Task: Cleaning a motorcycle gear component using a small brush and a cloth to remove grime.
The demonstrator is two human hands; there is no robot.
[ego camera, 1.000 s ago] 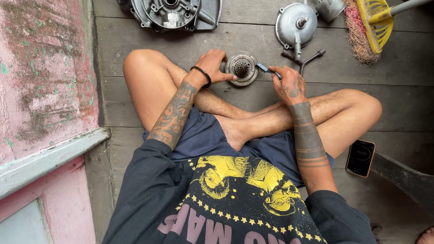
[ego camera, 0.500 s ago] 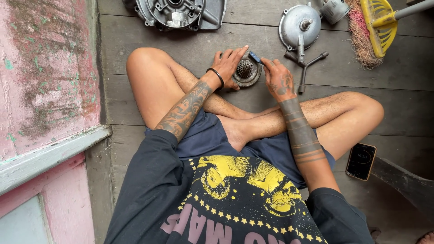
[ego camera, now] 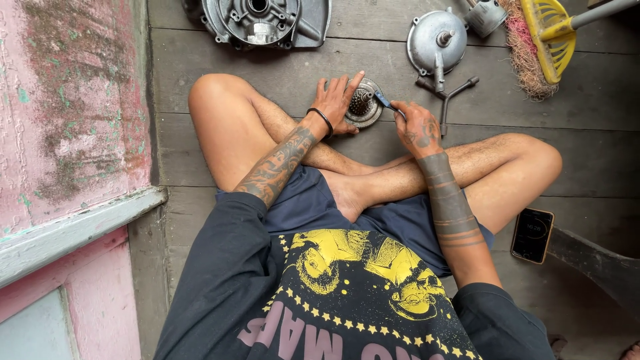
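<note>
A: We start at the round toothed metal part (ego camera: 363, 105), lying on the plank floor (ego camera: 587, 133) just ahead of our crossed shins. Our left hand (ego camera: 335, 101) lies over its left rim with the fingers spread, steadying it. Our right hand (ego camera: 417, 127) is closed around a small blue-handled tool (ego camera: 385, 102) whose tip rests at the part's right edge.

B: How far along would we say we are?

A: We'd judge mid-work. The part is out and lying apart from the other pieces, and the tool is at its rim, but we cannot tell how much of it has been dealt with; its centre looks dark and is too small to read.

B: And around the part?

A: Just right of it lie a Y-shaped wrench (ego camera: 448, 100) and, beyond that, a round grey cover (ego camera: 437, 41) with a stub shaft. Further right of the part is a broom (ego camera: 543, 33) with a yellow head. Up and left of the part sits a large engine casing (ego camera: 267, 20), well apart.

B: Room to move?

A: Tight on the near side, where our legs close the part in. Well left of it, past our knee, runs a pink wall (ego camera: 67, 100). The bare planks beyond the part are the openest ground. A phone (ego camera: 532, 235) lies far back on the right, beside our thigh.
</note>
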